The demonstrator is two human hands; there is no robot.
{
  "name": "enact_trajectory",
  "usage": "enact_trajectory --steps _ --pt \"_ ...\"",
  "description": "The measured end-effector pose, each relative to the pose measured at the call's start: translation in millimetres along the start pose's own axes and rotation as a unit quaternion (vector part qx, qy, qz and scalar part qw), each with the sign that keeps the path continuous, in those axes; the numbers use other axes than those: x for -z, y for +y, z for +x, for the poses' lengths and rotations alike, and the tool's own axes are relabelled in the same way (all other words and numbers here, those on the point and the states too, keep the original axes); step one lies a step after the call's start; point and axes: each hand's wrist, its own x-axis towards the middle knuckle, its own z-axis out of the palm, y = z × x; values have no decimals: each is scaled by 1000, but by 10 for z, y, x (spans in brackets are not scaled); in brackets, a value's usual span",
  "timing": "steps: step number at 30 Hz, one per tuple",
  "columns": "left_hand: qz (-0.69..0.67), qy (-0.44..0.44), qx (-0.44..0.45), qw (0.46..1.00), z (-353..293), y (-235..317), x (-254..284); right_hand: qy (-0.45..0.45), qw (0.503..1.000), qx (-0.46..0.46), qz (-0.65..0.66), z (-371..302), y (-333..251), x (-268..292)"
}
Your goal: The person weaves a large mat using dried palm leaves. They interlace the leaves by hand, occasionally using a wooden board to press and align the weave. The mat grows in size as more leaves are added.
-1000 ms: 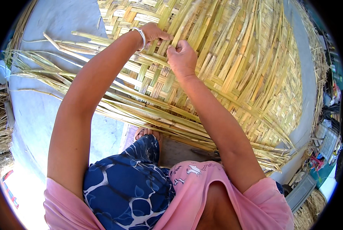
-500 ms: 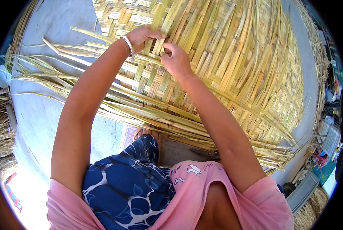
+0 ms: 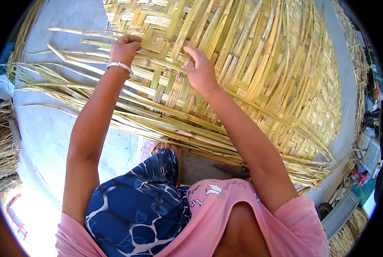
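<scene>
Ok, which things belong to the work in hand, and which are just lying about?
In the work:
- woven mat of flat yellow-green strips, beneath left hand and right hand
- long yellow-green strips along its near edge

Apparently lying about:
- boxy grey object, lower right
- whitish translucent container, far left
- dry straw-coloured stalks, perhaps spare

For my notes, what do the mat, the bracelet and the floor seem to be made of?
Mat: probably split reed, cane or bamboo, with a dry, faintly glossy finish; flat yellow-green strips interlace, some showing joint-like marks.
Bracelet: likely polished metal, being pale and shiny, though plastic is possible.
Floor: perhaps smooth concrete, judging by its flat blue-grey surface; glare leaves this open.
</scene>
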Motion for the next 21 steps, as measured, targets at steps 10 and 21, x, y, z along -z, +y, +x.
enact_trajectory --steps 10,21 --pt "122 50 -36 991 -219 -88 8 -186 917 121 -331 -150 -31 163" --pt "235 -224 -285 902 -1186 -245 -352 -252 866 248 -354 -420 13 1413"
